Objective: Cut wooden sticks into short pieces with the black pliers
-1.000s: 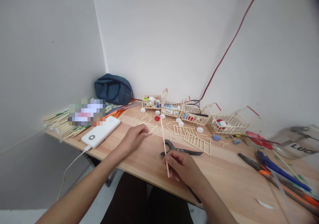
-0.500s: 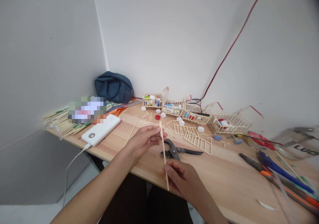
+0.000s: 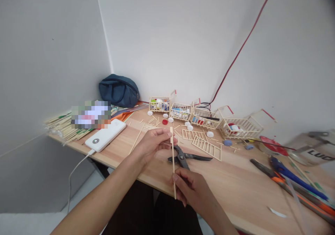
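A long thin wooden stick (image 3: 173,160) stands nearly upright above the table's front part. Near its lower end, my right hand (image 3: 187,186) pinches it between thumb and fingers. My left hand (image 3: 155,142) closes thumb and fingers at its upper end, where a short piece of stick seems to lie alongside; the fingers partly hide this. Just behind the stick, dark-handled pliers (image 3: 183,157) lie on the table. Beyond them are two flat ladder-like stick frames, one nearer (image 3: 206,148) and one farther (image 3: 194,135). Cut stick pieces (image 3: 151,126) are scattered past my left hand.
Several small stick carts with bottle-cap wheels, such as the rightmost cart (image 3: 240,127), line the wall. At left lie a white power bank (image 3: 106,135), bundled sticks (image 3: 62,125) and a blue pouch (image 3: 119,90). Blue-handled pliers (image 3: 295,177) and a clear container (image 3: 311,151) occupy the right.
The stick's upper end has swung slightly right, so it stands more upright. Both hands keep their hold and have hardly moved.
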A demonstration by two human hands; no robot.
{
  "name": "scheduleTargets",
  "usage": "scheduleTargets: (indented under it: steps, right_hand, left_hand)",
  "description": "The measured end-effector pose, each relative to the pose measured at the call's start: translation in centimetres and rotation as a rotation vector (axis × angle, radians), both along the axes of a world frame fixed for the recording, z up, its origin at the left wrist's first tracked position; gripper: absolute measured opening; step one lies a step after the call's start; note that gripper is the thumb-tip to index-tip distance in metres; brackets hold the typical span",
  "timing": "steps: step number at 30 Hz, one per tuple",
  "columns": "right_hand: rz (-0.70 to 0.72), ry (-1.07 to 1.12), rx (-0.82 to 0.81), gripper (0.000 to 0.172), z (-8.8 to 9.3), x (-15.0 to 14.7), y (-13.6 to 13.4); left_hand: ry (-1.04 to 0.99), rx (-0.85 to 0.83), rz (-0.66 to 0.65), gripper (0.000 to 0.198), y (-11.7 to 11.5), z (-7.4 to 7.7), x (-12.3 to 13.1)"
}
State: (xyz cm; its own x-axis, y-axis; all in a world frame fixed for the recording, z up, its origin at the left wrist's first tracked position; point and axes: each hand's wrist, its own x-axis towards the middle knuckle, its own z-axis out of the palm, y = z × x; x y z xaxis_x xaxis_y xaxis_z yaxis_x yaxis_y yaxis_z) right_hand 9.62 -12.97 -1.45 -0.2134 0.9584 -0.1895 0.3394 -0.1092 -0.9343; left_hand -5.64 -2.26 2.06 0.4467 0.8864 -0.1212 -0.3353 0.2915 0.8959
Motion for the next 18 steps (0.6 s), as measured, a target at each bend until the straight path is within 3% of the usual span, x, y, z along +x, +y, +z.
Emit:
scheduleTargets:
  steps: [6,11,18]
  right_hand:
    - [0.016,0.01,0.001,0.03,0.1,-0.3,0.2]
    - [0.021,-0.006,-0.005,0.029,0.5,0.1,0.2]
    - [-0.292,-0.104,0.318,0.027,3.7,2.1,1.7]
  left_hand:
    - [-0.009,0.05,0.057,0.02,-0.5,0.6,0.6]
    - [0.015,0.072,0.078,0.017,-0.8,0.2,0.6]
    - [0.23,0.331,-0.073,0.013,-3.5,-0.4,1.0]
